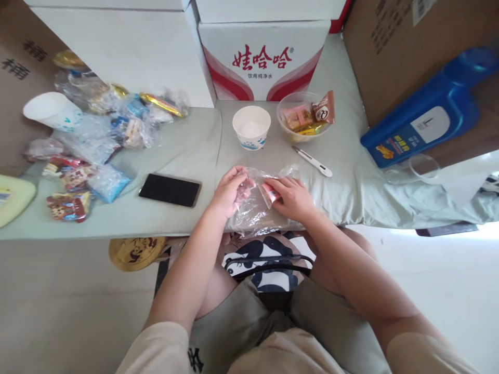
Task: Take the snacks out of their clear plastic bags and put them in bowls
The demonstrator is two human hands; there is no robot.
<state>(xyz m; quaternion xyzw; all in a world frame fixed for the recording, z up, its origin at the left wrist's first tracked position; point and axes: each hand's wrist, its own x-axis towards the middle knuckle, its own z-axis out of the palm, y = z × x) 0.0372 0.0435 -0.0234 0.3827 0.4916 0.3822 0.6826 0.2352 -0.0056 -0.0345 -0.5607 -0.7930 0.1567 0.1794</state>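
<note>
A clear plastic bag (251, 219) lies spread near the table's front edge, between my hands. My left hand (233, 191) is closed, its fingers curled around the bag's left side. Under the fingers of my right hand (291, 198) is a small red-and-white snack packet (270, 194), gripped at the bag; the palm hides part of it. Just beyond my hands stands a white paper cup (251, 130) with a blue print. Right of that cup, a clear plastic bowl (284, 132) holds several wrapped snacks. A white utility knife (313, 162) rests in front of the bowl.
A black phone (170, 190) lies to the left. Further left are several wrapped snacks (78, 176) and a tipped paper cup (50, 111). A blue bottle (429, 111) leans at the right beside a clear plastic cup (424, 169). Boxes (265, 62) line the back.
</note>
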